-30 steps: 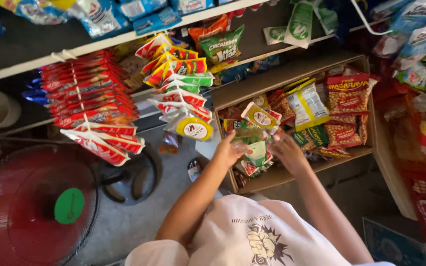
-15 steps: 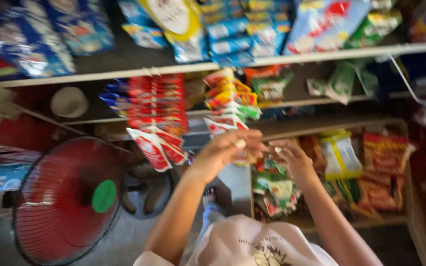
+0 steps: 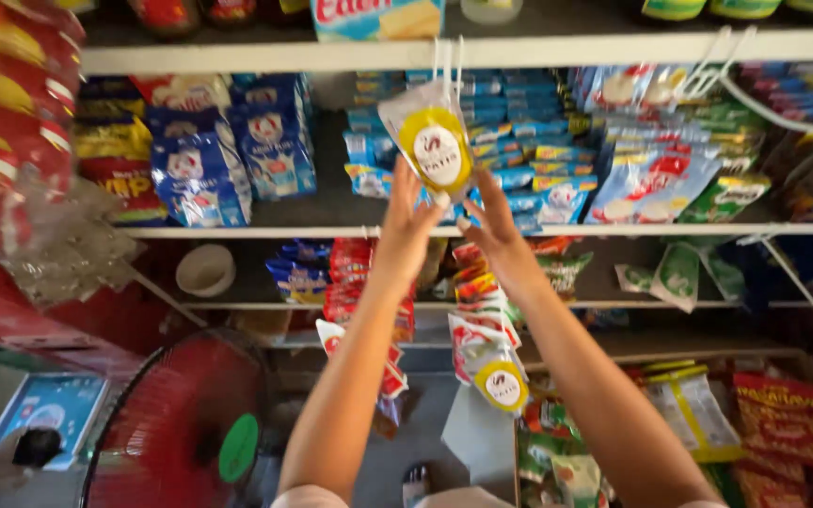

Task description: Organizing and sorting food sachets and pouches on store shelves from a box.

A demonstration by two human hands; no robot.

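Both my arms reach up to a clear snack packet with a round yellow label (image 3: 435, 141) that hangs from a white hook under the top shelf (image 3: 538, 49). My left hand (image 3: 408, 221) touches the packet's lower left edge with its fingers spread. My right hand (image 3: 493, 230) touches its lower right edge. Whether either hand grips the packet is not clear. A strip of the same yellow-label packets (image 3: 499, 381) hangs lower down, below my right forearm.
Shelves hold blue packets (image 3: 228, 150), blue and green sachets (image 3: 651, 169) and hanging red snack strips (image 3: 359, 282). A cardboard box of snack bags (image 3: 755, 423) sits at lower right. A red fan (image 3: 181, 423) stands at lower left. Big red bags (image 3: 2, 122) hang at the left edge.
My view has tilted up from the box to the shelves. Both hands have risen from the box of snack bags to the hanging yellow-label packet.
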